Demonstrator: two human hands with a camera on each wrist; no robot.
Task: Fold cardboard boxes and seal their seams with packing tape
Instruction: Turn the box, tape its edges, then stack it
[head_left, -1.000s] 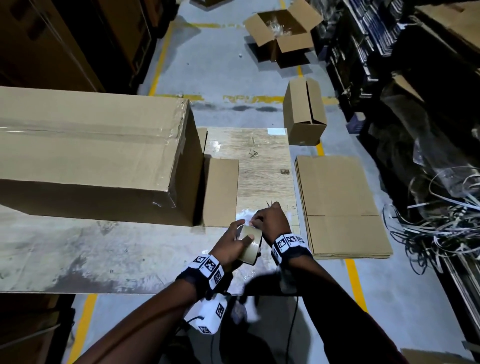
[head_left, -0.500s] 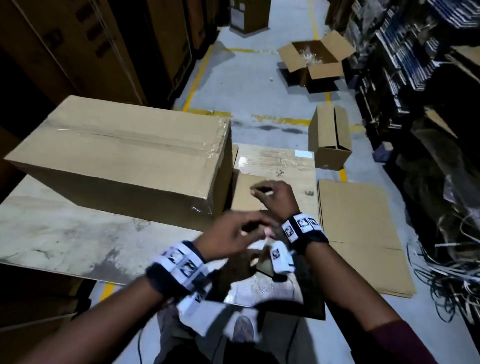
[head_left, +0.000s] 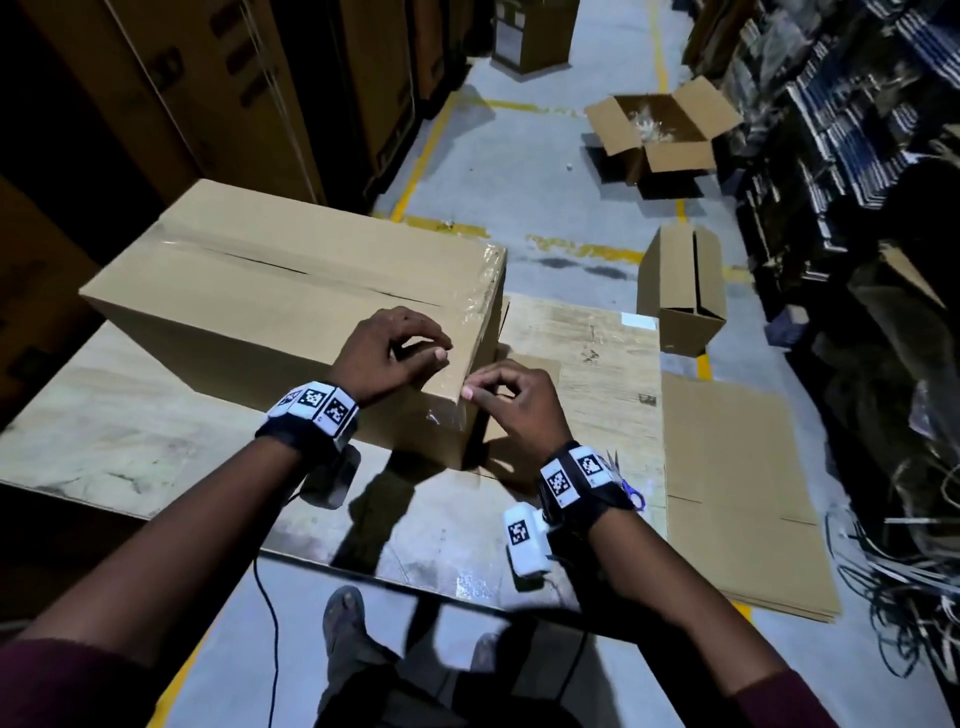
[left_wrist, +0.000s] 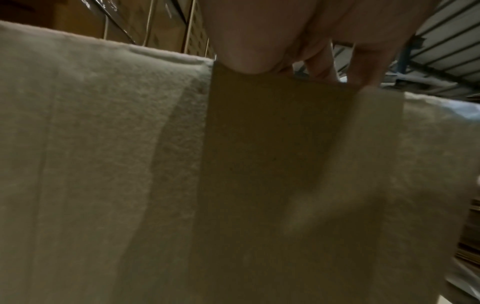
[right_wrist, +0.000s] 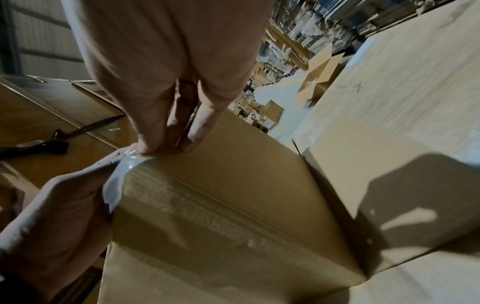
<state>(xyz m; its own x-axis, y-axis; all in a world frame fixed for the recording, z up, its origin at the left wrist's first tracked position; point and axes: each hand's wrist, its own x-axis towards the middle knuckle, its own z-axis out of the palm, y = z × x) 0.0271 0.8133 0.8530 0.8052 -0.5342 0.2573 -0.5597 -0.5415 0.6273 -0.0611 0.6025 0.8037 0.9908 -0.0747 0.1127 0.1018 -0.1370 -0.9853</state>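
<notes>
A large brown cardboard box (head_left: 291, 301) lies on the wooden table (head_left: 130, 431), its top seam covered with clear tape. My left hand (head_left: 400, 353) rests on the box top by the near right corner, fingers curled. My right hand (head_left: 498, 400) is at that corner's edge, thumb and forefinger pinched together. In the right wrist view a short strip of clear tape (right_wrist: 116, 181) bends over the box edge (right_wrist: 233, 185); my right fingertips (right_wrist: 161, 144) pinch its upper end and my left hand (right_wrist: 52, 205) holds the rest. The left wrist view shows only the box wall (left_wrist: 78, 164).
Scissors with a purple handle (head_left: 631, 491) lie on the table behind my right wrist. A stack of flat cardboard (head_left: 737, 493) sits to the right. On the floor are a small folded box (head_left: 685, 291), an open box (head_left: 660, 135) and tangled straps (head_left: 909, 571).
Both hands have moved from the table's near edge up to the box's near right corner. The tape roll my left hand held is gone; a tape strip is now between the hands.
</notes>
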